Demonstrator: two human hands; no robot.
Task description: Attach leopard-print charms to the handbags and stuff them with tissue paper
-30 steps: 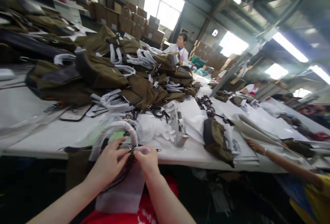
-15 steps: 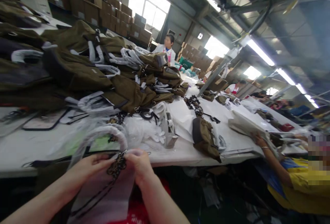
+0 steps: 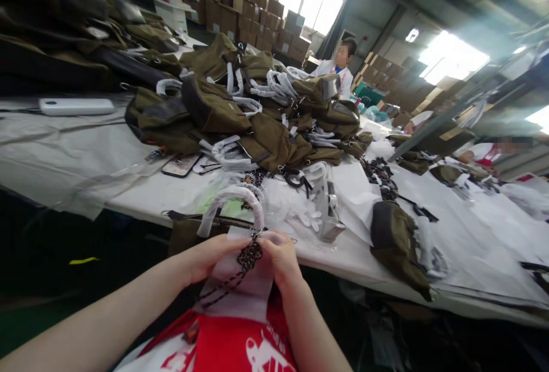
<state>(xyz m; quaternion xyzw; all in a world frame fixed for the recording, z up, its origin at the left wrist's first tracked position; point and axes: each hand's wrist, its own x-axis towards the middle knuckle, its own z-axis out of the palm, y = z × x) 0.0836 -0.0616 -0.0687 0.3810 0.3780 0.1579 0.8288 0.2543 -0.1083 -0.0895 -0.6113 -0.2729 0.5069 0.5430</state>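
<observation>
At the table edge sits an olive handbag (image 3: 184, 240), its upright handle (image 3: 234, 194) wrapped in clear plastic. A black-and-tan knotted cord charm (image 3: 250, 255) hangs by the handle's right base, its two striped tails trailing down over a sheet of white tissue (image 3: 240, 298). My left hand (image 3: 221, 251) is closed, thumb and fingers pinching at the left side of the charm's top. My right hand (image 3: 279, 251) pinches the charm's top from the right, close to the metal fitting. My fingers hide the exact point of attachment.
Olive bags with wrapped handles (image 3: 214, 103) are heaped behind. Nearby lie a phone (image 3: 182, 166), a tape dispenser (image 3: 330, 212), white paper tags (image 3: 311, 215) and more charms (image 3: 381, 175). Another olive bag (image 3: 394, 246) lies right; a person (image 3: 343, 78) stands across the table.
My view has swung left, so the scene sits further right, and the co-worker in yellow has left the picture. Both hands stay at the charm beside the handle.
</observation>
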